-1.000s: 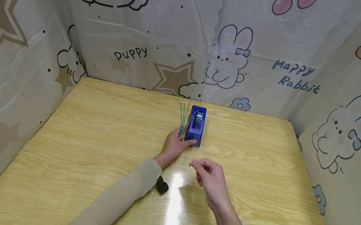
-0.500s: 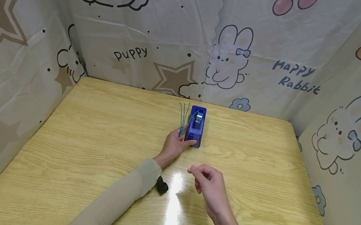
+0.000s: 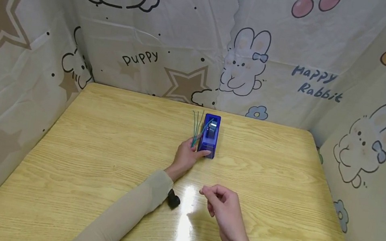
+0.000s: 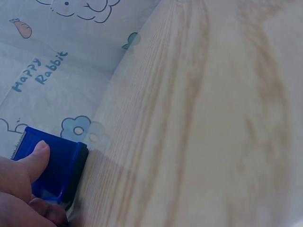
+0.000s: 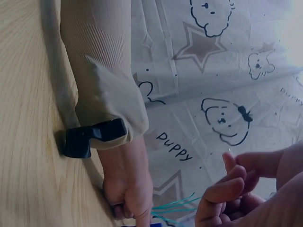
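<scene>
A blue tape dispenser [image 3: 208, 143] with a roll of clear tape [image 3: 212, 128] stands near the back of the table. My left hand [image 3: 184, 158] grips its front end, thumb on the near face, as the left wrist view also shows on the blue body [image 4: 64, 165]. Several thin teal strands [image 3: 194, 140] stick up beside that hand's fingers; how they are held is hidden. Nearer to me, my right hand [image 3: 226, 212] is raised with thumb and forefinger pinched. A tiny clear tape end [image 5: 229, 151] shows at its fingertips in the right wrist view; the stretch toward the dispenser cannot be made out.
The wooden table [image 3: 109, 146] runs up to printed cloth walls [image 3: 189, 34] at the back and both sides. A black wrist camera [image 3: 173, 199] hangs by my left sleeve. Light glares off the table [image 3: 185, 221] between my forearms.
My right hand has drawn back toward me and slightly right, away from the dispenser, still pinching. The left hand and dispenser have stayed in place.
</scene>
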Demonstrator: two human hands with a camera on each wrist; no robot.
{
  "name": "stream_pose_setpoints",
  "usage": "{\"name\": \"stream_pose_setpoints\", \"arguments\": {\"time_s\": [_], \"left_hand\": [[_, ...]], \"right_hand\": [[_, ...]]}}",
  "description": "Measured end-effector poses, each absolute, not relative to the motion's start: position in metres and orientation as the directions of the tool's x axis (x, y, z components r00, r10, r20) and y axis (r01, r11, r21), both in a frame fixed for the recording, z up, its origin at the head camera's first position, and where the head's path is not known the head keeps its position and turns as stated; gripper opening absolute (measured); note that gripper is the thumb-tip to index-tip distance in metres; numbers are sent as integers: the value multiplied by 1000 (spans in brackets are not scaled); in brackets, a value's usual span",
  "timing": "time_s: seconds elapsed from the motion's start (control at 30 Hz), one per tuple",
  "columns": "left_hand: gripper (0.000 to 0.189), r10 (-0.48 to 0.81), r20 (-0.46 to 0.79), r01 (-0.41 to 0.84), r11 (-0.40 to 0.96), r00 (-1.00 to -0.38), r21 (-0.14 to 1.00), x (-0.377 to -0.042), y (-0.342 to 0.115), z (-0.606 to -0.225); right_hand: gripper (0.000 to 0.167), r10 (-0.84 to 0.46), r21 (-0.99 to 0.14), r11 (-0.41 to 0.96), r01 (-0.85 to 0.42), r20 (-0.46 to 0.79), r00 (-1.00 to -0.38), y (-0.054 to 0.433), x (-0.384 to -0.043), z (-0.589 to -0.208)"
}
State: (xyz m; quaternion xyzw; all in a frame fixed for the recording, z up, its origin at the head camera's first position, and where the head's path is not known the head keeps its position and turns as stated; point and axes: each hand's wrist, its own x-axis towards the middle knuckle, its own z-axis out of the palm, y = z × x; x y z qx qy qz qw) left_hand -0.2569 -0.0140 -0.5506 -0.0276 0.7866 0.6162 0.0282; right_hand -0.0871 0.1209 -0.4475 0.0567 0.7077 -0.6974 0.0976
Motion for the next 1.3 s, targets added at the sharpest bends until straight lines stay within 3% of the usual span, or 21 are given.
{"name": "stream_pose_setpoints", "arguments": {"time_s": [0.47,0.6,0.7,0.83,1.13,1.3], "left_hand": [[71,21,-80,-72,254,-997,964,-255,-24,-553],[55,66,-115,-95,255,-991,962,-251,-40,-550],[44,93,-157,-140,172,-983,975,-248,-58,-543],[51,134,-152,-138,106,-979,985,-242,-86,-536],[31,178,31,102,405,-983,909,-231,-132,-528],[28,192,38,141,553,-981,821,-228,-141,-518]], "right_hand": [[19,-61,-979,20,204,-205,-977,123,-83,-446],[22,-67,-983,16,184,-184,-981,127,-84,-445],[21,-67,-986,18,164,-165,-984,131,-84,-445],[18,-73,-989,23,145,-146,-987,135,-85,-445],[19,-92,-987,31,155,-157,-983,137,-86,-447],[21,-93,-986,54,157,-161,-983,139,-87,-448]]}}
